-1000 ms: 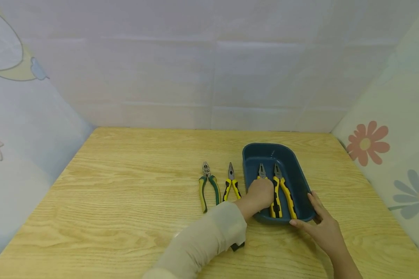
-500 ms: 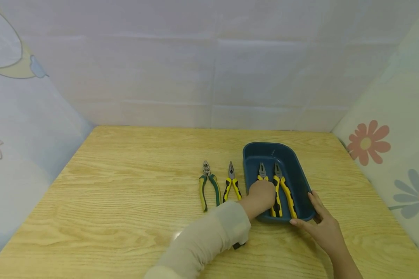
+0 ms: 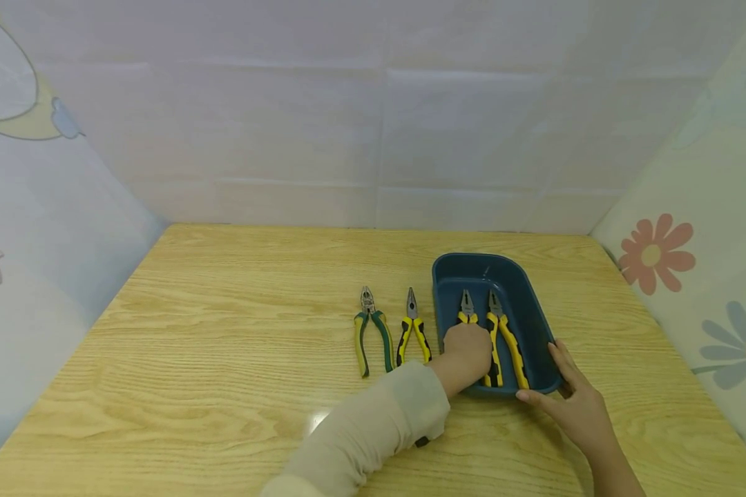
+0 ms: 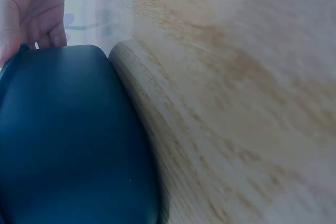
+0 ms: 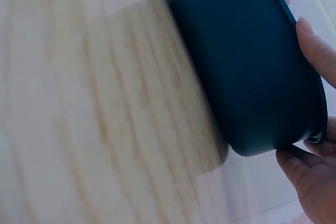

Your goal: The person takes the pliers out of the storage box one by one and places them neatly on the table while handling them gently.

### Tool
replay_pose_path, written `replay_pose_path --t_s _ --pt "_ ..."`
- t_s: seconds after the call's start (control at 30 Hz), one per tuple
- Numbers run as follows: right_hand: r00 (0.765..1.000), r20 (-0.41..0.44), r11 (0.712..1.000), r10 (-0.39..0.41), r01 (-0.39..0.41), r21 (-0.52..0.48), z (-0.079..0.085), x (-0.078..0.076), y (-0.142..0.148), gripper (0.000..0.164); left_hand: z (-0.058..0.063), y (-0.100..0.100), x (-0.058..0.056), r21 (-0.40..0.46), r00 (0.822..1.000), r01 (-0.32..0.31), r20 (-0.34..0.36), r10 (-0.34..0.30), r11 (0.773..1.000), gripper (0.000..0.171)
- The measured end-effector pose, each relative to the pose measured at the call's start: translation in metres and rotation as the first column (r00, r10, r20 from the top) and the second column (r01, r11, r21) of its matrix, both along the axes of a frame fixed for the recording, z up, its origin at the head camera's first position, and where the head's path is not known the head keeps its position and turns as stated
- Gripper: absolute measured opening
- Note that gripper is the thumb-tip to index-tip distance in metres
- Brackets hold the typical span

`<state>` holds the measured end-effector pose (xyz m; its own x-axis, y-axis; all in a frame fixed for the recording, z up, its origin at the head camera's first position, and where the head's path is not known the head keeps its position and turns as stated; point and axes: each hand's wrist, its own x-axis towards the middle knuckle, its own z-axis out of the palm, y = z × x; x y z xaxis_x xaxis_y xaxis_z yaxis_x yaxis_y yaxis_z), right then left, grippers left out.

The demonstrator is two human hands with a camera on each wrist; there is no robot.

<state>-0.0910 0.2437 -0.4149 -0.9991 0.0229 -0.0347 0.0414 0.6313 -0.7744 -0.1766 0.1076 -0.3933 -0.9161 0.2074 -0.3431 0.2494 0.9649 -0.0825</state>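
My feed shows the pliers (image 3: 467, 304) inside the left half of the blue tray (image 3: 525, 310), which sits toward the right edge of the table (image 3: 224, 345), a good way in from the far edge. Their grey toothed jaws lie closed, pointing at the table's far edge, with a bit of yellow grip just beyond the fist; the rest I can't see. That fist is the left hand (image 3: 467, 348), curled down over the handles and clamped on them as far as I can make out, its fingertips hidden. The right hand (image 3: 573, 402) pinches the tray's near right corner, thumb on the near side, fingers along the right wall. Just right of the fist, a second pair (image 3: 505, 330) lies in the tray, yellow and black, handles spread. Outside, near the tray's left side, I have the yellow pliers (image 3: 419, 333), slimmer in the nose, then the green pliers (image 3: 360, 338) further toward the table's left edge. The pale sleeve (image 3: 379, 407) crosses from the near edge, blocking the end of one green handle and most of a dark piece (image 3: 421, 442) I can't identify.
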Motion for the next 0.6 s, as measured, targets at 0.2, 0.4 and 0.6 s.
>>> replay_pose_path --t_s 0.2,0.4,0.6 --pt "1.0 0.01 1.0 0.0 0.0 -0.003 0.0001 -0.0003 0.0006 0.088 -0.0004 0.0006 -0.0015 -0.011 1.0 -0.012 0.011 0.012 1.0 0.017" --pt "1.0 0.012 1.0 -0.001 0.001 -0.012 -0.0007 -0.0011 0.0005 0.087 -0.0009 0.0005 -0.0039 -0.071 0.999 0.001 0.035 0.001 0.997 0.046" --pt "1.0 0.016 1.0 -0.001 0.001 -0.004 -0.0013 -0.0012 0.0007 0.087 -0.0014 0.0023 -0.0056 -0.089 0.998 -0.023 0.061 0.029 0.996 0.05"
